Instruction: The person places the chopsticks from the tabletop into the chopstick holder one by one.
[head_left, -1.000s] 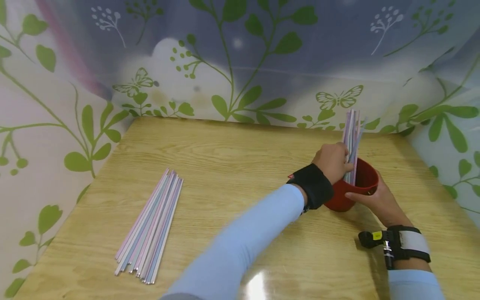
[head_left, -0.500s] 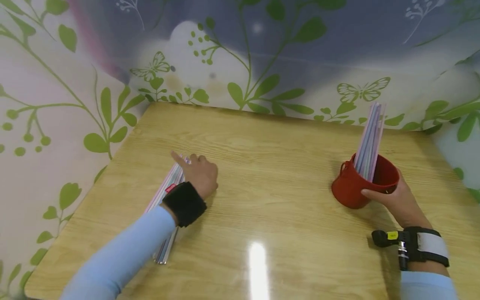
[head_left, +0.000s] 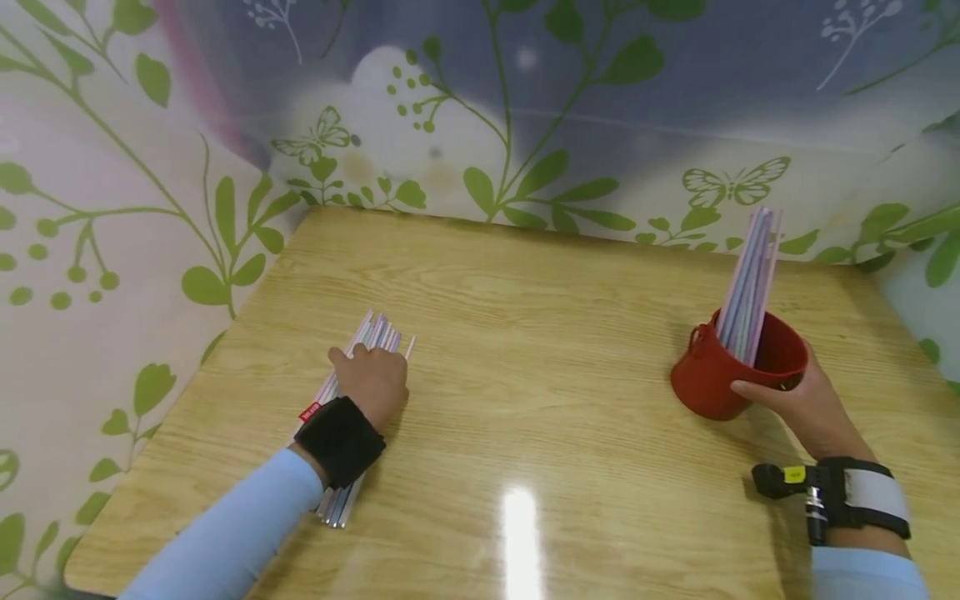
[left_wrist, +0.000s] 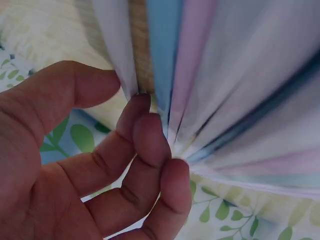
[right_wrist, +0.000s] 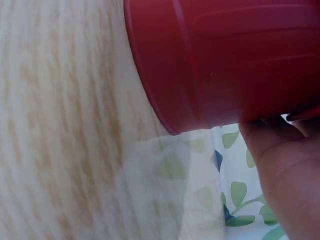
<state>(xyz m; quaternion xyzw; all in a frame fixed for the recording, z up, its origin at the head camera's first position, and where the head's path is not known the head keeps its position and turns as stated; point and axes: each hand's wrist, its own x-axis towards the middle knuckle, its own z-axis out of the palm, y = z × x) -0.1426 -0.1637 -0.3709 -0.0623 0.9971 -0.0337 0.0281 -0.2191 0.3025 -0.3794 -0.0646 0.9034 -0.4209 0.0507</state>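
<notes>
Long, thin straw-like sticks [head_left: 337, 508] in white, pink, blue and lilac lie in a bundle at the left of the table. My left hand [head_left: 372, 385] is over their upper half, covering part of them. In the left wrist view, the thumb and index fingertip of my left hand [left_wrist: 110, 135] pinch one whitish stick [left_wrist: 116, 40] at the bundle's edge, the other fingertips close by the remaining sticks. At the right, my right hand [head_left: 806, 408] grips a small red bucket [head_left: 708, 383] at its rim, thumb on the near side. More pastel sticks [head_left: 746, 292] lean upright in it.
The wooden table [head_left: 540, 358] runs back to a wall covering [head_left: 450, 125] printed with leaves and butterflies. Similar covering stands along the left side. A bright light reflection lies on the table's front middle.
My left hand has left the sticks in the bucket, swung left to the bundle on the table and come down on it. My right hand keeps its grip on the bucket.
</notes>
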